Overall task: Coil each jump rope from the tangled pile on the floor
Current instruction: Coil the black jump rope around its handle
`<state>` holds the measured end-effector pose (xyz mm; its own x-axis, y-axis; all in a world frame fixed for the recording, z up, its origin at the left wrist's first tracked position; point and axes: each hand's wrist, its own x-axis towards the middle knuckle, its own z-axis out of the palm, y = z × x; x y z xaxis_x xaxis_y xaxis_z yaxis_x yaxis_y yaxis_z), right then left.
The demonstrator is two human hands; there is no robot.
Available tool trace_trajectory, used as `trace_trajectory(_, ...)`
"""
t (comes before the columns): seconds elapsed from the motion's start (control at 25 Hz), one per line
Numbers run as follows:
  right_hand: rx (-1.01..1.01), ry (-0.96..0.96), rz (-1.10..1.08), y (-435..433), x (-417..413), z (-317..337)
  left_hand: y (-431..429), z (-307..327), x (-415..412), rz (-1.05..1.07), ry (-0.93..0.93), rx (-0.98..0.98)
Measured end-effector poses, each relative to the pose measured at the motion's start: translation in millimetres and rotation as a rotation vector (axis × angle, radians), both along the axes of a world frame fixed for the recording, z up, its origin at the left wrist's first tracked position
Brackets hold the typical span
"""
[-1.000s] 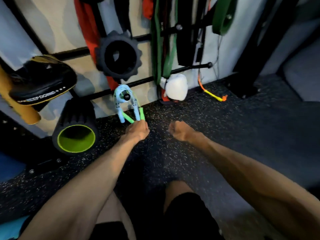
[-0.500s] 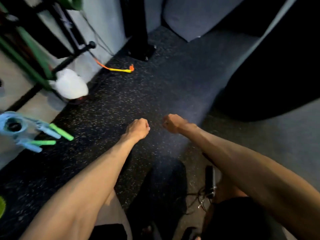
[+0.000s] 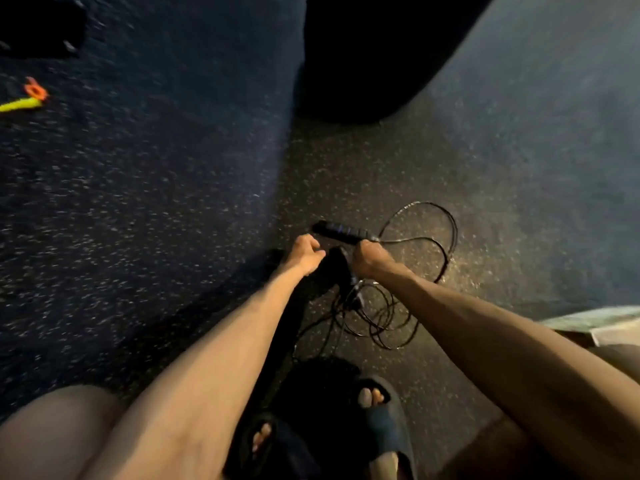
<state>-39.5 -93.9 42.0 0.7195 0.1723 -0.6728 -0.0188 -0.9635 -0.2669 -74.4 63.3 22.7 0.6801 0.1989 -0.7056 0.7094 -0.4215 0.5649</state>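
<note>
Speckled dark rubber floor [image 3: 433,161] fills the view, with a large black mass [image 3: 374,53] at the far centre. Both bare forearms reach forward from the near edge, above two dark open-toed slides [image 3: 384,414] at near centre. The tangled pile of black jump rope [image 3: 377,317] lies on the floor between the forearms and spreads to the right in loose overlapping loops. A black handle [image 3: 341,232] lies just beyond the hands, its cord running off to the right. The right hand [image 3: 369,259] is closed around the cord end of that handle. The left hand [image 3: 304,256] hovers just left of it, fingers curled and partly spread, holding nothing visible. A yellow and orange item [image 3: 24,100] lies blurred at far left.
</note>
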Motion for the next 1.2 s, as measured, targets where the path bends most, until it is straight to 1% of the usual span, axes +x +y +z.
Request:
trace_trajectory(0.12, -0.033, 0.012, -0.034, -15, -24, -32, -40, -34, -3, 0.207, 0.095, -0.216)
trace_trajectory(0.2, -0.030, -0.021, -0.037, -15, -33, -43, -56, -52, -7, 0.320, 0.117, -0.285)
trace_trajectory(0.28, 0.041, -0.022, -0.038, -13, -39, -44, -59, -65, -10, 0.331, 0.074, -0.213)
trace_trajectory(0.36, 0.146, -0.041, -0.016, -13, -45, -34, -54, -66, -15, 0.276, 0.034, -0.124)
trace_trajectory(0.44, 0.233, -0.071, -0.020, -13, -51, -19, -45, -53, -21, 0.303, -0.003, -0.126)
trace_trajectory(0.52, 0.263, -0.085, -0.011, -10, -59, 3, -35, -23, -28, 0.343, -0.079, -0.157)
trace_trajectory(0.6, 0.228, -0.093, 0.033, -6, -64, 27, -22, 10, -29, 0.370, -0.197, -0.154)
trace_trajectory(0.68, 0.166, -0.095, 0.112, -3, -65, 60, -5, 59, -28, 0.423, -0.342, -0.153)
trace_trajectory(0.76, 0.155, -0.116, 0.169, -2, -64, 101, 6, 114, -28, 0.476, -0.470, -0.163)
trace_trajectory(0.88, 0.196, -0.237, 0.171, 2, -57, 158, 14, 185, -32, 0.558, -0.625, -0.251)
trace_trajectory(0.96, 0.291, -0.319, 0.152, 3, -58, 195, 19, 219, -37, 0.612, -0.721, -0.330)
trace_trajectory(1.0, 0.365, -0.356, 0.136, 3, -58, 211, 24, 231, -39, 0.631, -0.751, -0.365)
trace_trajectory(1.08, 0.536, -0.456, 0.105, 3, -60, 236, 34, 245, -45, 0.628, -0.750, -0.355)
trace_trajectory(1.16, 0.665, -0.539, 0.116, 4, -60, 257, 40, 249, -51, 0.571, -0.668, -0.266)
trace_trajectory(1.2, 0.691, -0.576, 0.143, 6, -61, 267, 42, 248, -55, 0.498, -0.637, -0.165)
